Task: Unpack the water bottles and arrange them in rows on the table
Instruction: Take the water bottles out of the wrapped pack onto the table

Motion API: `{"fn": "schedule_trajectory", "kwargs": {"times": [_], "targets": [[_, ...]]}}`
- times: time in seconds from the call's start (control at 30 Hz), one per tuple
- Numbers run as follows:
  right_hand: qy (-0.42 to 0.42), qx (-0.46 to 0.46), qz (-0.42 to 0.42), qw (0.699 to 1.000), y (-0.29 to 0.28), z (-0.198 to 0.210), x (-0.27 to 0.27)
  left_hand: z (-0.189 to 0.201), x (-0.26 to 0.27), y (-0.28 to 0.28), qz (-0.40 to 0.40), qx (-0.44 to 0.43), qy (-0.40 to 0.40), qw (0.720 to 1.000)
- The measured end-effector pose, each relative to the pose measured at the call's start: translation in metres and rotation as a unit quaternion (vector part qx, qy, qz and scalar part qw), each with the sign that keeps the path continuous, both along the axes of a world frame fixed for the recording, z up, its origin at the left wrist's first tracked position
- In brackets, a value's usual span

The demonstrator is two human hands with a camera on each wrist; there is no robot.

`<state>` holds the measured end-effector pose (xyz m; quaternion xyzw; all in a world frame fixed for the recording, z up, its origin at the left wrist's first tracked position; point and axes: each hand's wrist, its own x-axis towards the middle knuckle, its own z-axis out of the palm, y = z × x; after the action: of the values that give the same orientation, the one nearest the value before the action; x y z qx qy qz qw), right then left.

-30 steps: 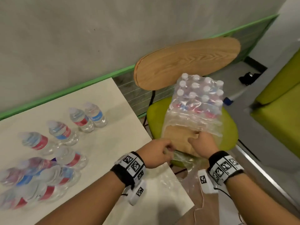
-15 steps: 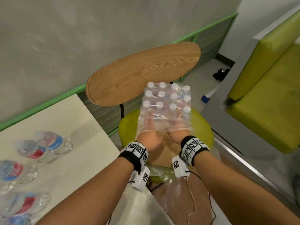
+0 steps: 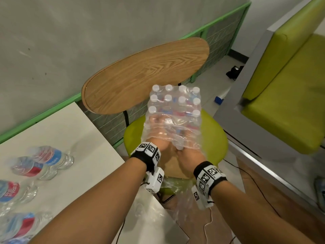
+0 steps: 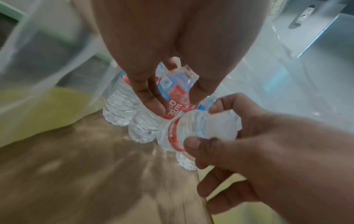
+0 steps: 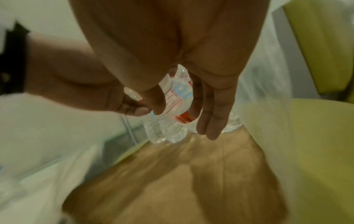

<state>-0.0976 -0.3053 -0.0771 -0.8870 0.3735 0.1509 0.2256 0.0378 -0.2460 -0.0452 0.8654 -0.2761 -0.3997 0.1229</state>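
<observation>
The pack [image 3: 174, 110] of bottles sits on the chair [image 3: 216, 138], at 12 o'clock from the wrists, wrapped in thin, crinkled clear film with its near end open. Round white caps show in rows through the top. A flat brown cardboard sheet lies under the pack on the rounded green seat.

Both hands are inside the film. The left hand [image 3: 159, 138] grasps a ribbed clear bottle [image 4: 172, 91] between fingers and thumb. The right hand [image 3: 189, 155] grasps a second bottle [image 4: 184, 133] near its cap end, tilted toward the opening.

The bench [image 3: 73, 138], smooth and pale, lies at 9 o'clock; its straight edge runs just beside the seat. Unpacked bottles [image 3: 44, 162] stand there near the left edge.
</observation>
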Motion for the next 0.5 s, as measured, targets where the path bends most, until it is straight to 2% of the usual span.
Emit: {"fn": "schedule_trajectory", "kwargs": {"times": [0.07, 0.17, 0.23, 0.3, 0.37, 0.43, 0.5], "targets": [[0.0, -0.033, -0.005, 0.999, 0.007, -0.003, -0.005, -0.002, 0.001, 0.006, -0.022, 0.018, -0.008, 1.0], [0.006, -0.032, -0.014, 0.999, 0.019, -0.005, -0.017, -0.001, -0.006, 0.015, -0.075, 0.008, -0.009, 0.997], [-0.03, -0.032, -0.028, 0.999, 0.024, 0.002, -0.023, -0.006, -0.013, 0.027, -0.104, -0.045, -0.025, 0.993], [-0.09, -0.035, -0.038, 0.995, 0.029, 0.009, -0.032, -0.014, -0.019, 0.042, -0.132, -0.058, -0.066, 0.987], [-0.131, -0.059, -0.028, 0.989, 0.036, 0.017, -0.04, -0.02, -0.023, 0.061, -0.137, -0.124, -0.08, 0.979], [-0.144, -0.1, 0.009, 0.985, 0.042, 0.027, -0.05, -0.02, -0.027, 0.082, -0.136, -0.226, -0.054, 0.963], [-0.16, -0.133, 0.041, 0.977, 0.047, 0.039, -0.056, -0.016, -0.031, 0.107, -0.14, -0.273, -0.016, 0.952]]}}
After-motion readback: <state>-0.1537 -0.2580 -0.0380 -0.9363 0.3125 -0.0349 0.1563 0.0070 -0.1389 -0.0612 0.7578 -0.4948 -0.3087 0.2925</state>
